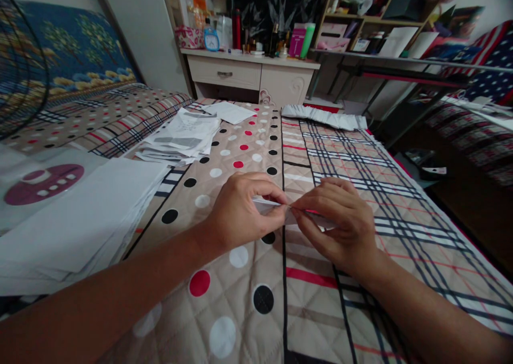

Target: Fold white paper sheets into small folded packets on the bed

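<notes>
Inward from the right edge of the bed (pixel 248 310), the left hand (pixel 240 211) and right hand (pixel 344 219) are pinching white paper (pixel 263 205) between closed fingers (pixel 266 188).

Bare hands and forearms, over bed (pixel 316 342). Left hand (pixel 248 209), nearer bed's dotted strip: rounded back, thumb and forefinger narrowing toward tips. Left forearm (pixel 140 278), over same strip: long, smooth outline, bare from wrist to edge of view, widening away from wrist. Right hand (pixel 340 222), nearer bed's plaid side: rounded knuckles, slender fingers. Right forearm (pixel 420 300), over plaid side: bare, tapering to wrist. Nails too small to tell.
</notes>
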Tool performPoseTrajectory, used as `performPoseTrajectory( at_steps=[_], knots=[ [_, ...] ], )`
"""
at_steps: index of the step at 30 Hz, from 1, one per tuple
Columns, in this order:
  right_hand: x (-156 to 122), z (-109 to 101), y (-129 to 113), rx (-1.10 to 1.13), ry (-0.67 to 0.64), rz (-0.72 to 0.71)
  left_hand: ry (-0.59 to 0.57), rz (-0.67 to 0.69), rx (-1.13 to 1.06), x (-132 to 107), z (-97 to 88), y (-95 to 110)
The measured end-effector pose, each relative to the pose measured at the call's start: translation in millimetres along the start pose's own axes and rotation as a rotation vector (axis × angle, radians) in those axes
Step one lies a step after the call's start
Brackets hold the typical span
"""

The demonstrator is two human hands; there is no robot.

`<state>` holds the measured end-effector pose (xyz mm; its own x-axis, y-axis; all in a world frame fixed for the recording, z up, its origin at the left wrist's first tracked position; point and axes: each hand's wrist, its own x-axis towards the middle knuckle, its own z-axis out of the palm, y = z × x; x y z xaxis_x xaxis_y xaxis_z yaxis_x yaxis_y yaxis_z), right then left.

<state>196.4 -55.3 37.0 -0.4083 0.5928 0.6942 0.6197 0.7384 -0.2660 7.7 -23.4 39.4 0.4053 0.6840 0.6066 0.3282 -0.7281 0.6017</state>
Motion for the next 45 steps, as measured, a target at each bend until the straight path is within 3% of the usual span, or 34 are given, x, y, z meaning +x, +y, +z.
performPoseTrajectory(
  at_steps=[9, 15, 25, 30, 39, 45],
  knots=[
    [-1, -2, 5, -0.008, 0.039, 0.042, 0.022, 0.005, 0.043, 3, -6.8, -6],
    [0, -2, 8, 0.036, 0.043, 0.125, 0.065, 0.215, 0.318, 2, -11.0, -18],
    [1, -2, 10, 0.1, -0.003, 0.229, 0.025, 0.439, 0.473, 3, -17.3, -34],
    [1, -3, 13, 0.094, -0.024, 0.2, 0.034, 0.333, 0.476, 2, -15.8, -36],
    [1, 5, 8, 0.26, -0.084, 0.344, -0.197, 0.281, 0.39, 3, -8.4, -27],
    [-2, 5, 25, 0.461, -0.167, 0.636, -0.24, -0.058, 0.128, 0, -7.8, -44]
  ],
)
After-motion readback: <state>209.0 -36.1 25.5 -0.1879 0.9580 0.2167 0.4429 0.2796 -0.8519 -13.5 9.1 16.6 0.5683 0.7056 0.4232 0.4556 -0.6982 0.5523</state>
